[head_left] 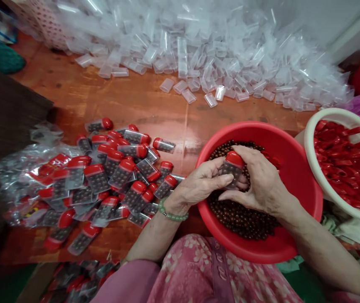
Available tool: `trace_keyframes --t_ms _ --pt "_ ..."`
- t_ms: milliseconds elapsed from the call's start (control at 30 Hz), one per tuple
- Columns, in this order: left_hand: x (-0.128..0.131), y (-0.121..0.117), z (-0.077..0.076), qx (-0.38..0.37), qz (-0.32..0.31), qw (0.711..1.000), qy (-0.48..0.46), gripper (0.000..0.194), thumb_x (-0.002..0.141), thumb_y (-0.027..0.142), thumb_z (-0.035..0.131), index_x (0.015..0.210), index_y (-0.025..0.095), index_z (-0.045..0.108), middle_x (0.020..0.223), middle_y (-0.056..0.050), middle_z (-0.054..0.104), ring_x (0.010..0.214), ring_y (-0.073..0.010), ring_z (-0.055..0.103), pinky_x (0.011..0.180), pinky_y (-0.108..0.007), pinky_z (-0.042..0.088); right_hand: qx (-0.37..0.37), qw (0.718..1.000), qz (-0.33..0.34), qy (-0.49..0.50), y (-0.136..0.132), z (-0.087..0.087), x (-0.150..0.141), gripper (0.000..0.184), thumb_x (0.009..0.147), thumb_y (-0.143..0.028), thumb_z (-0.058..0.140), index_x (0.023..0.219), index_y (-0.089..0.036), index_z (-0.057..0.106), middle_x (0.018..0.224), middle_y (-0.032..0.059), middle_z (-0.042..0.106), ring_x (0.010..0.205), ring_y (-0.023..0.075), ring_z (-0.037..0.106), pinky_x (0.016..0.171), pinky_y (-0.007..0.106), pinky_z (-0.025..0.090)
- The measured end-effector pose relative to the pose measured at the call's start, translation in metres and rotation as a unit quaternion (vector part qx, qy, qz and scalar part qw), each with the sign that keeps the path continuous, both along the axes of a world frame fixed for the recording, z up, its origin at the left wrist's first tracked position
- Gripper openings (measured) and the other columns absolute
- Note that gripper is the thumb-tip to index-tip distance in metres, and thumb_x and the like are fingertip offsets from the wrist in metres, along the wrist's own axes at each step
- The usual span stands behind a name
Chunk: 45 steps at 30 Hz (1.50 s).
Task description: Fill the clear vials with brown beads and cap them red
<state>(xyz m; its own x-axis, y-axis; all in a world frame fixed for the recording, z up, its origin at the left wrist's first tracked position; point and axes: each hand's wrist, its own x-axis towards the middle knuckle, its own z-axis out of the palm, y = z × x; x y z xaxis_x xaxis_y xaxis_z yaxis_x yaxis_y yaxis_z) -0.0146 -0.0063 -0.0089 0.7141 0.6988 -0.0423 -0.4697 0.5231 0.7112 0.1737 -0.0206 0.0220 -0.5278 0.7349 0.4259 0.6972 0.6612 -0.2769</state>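
Note:
Over the red basin, my left hand holds a small clear plastic container with a red cap, filled with dark round beads. Its thumb presses the container's front. My right hand curves around the same container from the right, fingertips up at the red cap and thumb stretched out below. Part of its grip is hidden. Beneath both hands, loose brown beads lie in the red basin, with a few red caps partly hidden behind my right hand.
Left of the basin lies a pile of filled red-capped containers, beside a crumpled clear bag. Many empty clear containers are heaped at the back of the wooden table. A white bucket of red caps stands at right.

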Motion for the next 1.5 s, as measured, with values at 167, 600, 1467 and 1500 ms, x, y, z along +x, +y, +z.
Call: trace_keyframes --t_ms 167,600,1467,1500 --pt "0.004 -0.001 0.002 -0.008 0.009 1.000 0.002 0.034 0.087 0.032 0.075 0.113 0.012 0.068 0.108 -0.012 0.075 0.105 -0.0231 0.071 0.088 -0.031 0.056 0.070 0.996 -0.029 -0.055 0.001 -0.006 -0.004 0.073 0.085 -0.051 0.067 0.137 -0.005 0.044 0.115 0.0248 0.067 0.105 0.0364 0.065 0.087 0.052 0.056" --pt "0.002 -0.002 0.005 -0.028 -0.003 1.000 0.009 0.027 0.080 0.029 0.081 0.101 0.013 0.071 0.092 -0.006 0.075 0.084 -0.0146 0.070 0.087 -0.028 0.054 0.062 0.997 0.036 -0.019 0.007 -0.002 -0.002 0.062 0.087 -0.041 0.063 0.137 -0.013 0.041 0.099 0.0138 0.063 0.087 0.0284 0.062 0.070 0.042 0.056" --pt "0.003 -0.002 0.010 0.167 0.052 0.966 0.192 0.023 0.090 0.032 0.060 0.103 0.014 0.065 0.095 -0.005 0.066 0.092 -0.0184 0.059 0.090 -0.033 0.046 -0.019 0.993 -0.004 0.114 -0.011 0.010 0.002 0.046 0.086 -0.018 0.074 0.130 -0.024 0.062 0.110 0.0097 0.075 0.095 0.0248 0.074 0.082 0.042 0.063" --pt "0.003 -0.002 0.010 0.157 0.053 0.968 0.186 0.023 0.090 0.033 0.060 0.101 0.014 0.064 0.091 -0.004 0.065 0.088 -0.0177 0.059 0.087 -0.032 0.047 0.001 0.998 0.008 0.070 -0.011 0.011 0.001 0.054 0.086 -0.025 0.076 0.136 -0.022 0.057 0.114 0.0133 0.074 0.099 0.0280 0.072 0.083 0.045 0.062"
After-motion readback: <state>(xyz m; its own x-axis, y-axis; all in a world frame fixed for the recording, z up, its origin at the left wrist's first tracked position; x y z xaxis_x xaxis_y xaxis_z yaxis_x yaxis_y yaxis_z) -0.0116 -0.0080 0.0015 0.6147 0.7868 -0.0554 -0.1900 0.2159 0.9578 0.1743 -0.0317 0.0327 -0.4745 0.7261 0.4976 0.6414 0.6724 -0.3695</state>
